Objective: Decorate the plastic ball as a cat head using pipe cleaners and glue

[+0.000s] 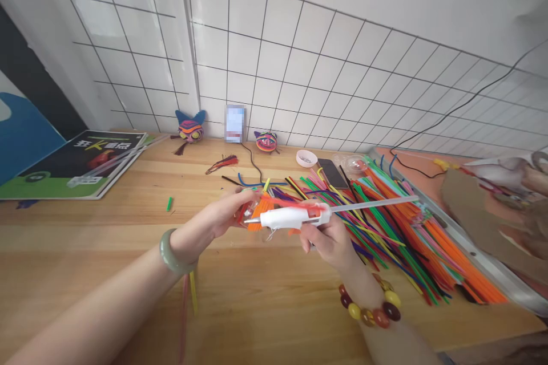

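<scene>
My right hand (pixel 325 239) is closed round a white hot glue gun (pixel 285 218), held level with its metal nozzle to the left. A long translucent glue stick (pixel 374 203) sticks out of the gun's back end. Just beyond the nozzle, my left hand (pixel 226 211) grips a small craft piece of orange and red pipe cleaners (pixel 262 211); the gun hides part of it. The nozzle overlaps the piece in view, and I cannot tell if it touches. A red pipe cleaner stretches from the piece behind the gun.
Many coloured pipe cleaners (pixel 402 239) spread across the right of the wooden table (pixel 240 308). Along the back stand two cat-like craft heads, one blue-eared (pixel 190 127), a lit phone (pixel 235 124) and a pink bowl (pixel 306 158). A dark phone (pixel 332 173) and books (pixel 72 165) lie nearby.
</scene>
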Demonstrator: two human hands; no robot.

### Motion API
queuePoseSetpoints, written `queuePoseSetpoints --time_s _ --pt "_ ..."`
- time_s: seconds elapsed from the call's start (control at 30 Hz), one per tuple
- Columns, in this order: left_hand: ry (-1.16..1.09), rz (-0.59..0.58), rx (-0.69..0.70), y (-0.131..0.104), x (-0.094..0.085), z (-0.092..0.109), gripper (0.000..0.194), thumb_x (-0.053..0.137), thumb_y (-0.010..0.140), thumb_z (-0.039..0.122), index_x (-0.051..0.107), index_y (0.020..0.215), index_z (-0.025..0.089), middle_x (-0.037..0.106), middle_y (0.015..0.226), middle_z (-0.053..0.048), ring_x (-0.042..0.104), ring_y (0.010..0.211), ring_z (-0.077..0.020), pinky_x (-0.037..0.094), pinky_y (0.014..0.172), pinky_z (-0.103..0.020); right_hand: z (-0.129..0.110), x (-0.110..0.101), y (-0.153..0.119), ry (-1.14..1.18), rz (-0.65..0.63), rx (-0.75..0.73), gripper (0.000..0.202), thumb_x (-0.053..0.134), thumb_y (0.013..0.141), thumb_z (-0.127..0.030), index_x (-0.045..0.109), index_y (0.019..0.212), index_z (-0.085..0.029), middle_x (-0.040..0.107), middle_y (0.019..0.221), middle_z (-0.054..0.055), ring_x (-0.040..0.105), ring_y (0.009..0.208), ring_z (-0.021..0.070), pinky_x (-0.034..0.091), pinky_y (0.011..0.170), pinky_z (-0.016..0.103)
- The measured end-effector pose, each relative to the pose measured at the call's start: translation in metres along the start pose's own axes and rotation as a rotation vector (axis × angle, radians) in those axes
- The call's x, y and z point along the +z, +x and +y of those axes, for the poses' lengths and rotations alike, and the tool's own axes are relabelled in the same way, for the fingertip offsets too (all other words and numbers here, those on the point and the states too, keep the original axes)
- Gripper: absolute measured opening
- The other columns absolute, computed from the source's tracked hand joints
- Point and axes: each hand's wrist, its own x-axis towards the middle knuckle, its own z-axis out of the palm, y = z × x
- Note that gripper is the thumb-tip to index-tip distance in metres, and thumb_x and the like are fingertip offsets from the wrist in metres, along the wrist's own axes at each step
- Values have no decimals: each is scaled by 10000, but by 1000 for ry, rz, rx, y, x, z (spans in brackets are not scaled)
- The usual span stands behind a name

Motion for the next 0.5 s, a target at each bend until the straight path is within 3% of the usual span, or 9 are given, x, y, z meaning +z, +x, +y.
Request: queuePoseSetpoints --time_s 0.17,0.3,0.5 --pt "-30 87 -13 2 -7 4 315 715 696 421 492 712 199 482 617 61 482 520 -101 473 529 -253 -4 -3 -1 -134 142 -27 280 627 870 -439 531 982 -201 631 586 -19 534 438 126 450 424 246" --pt "-25 151 57 0 -5 10 326 728 697 406 476 737 203 492 606 58 453 481 -88 398 470 -223 2 -3 -1 -185 163 -12 276 608 889 -435 521 999 -197 605 568 -34 538 446 128 454 448 253" --pt "26 244 123 -8 7 25 251 733 687 275 513 771 187 519 575 39 430 462 -86 325 442 -219 13 1 -6 -244 227 -36 315 638 876 -416 504 1073 -211 679 716 -1 574 475 125 477 472 255"
